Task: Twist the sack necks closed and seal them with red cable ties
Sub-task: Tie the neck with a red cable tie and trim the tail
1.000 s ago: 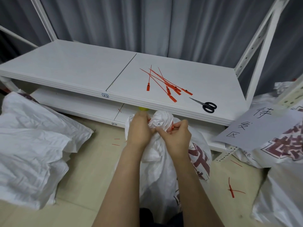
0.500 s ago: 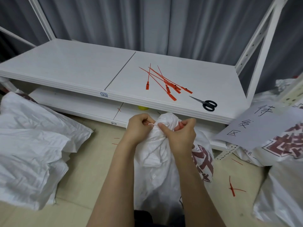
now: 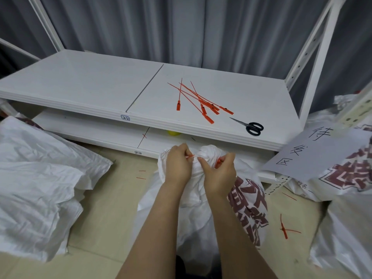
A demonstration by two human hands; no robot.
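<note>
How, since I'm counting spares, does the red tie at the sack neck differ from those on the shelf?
The tie at the sack neck is pinched by the left hand and the right hand; the shelf ties lie untouched. It shows only as short bits either side of the bunched neck; the shelf ties lie straight, fully visible, crossing one another. Both are red.

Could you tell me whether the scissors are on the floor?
No, the scissors lie on the top shelf beside the spare red ties.
</note>
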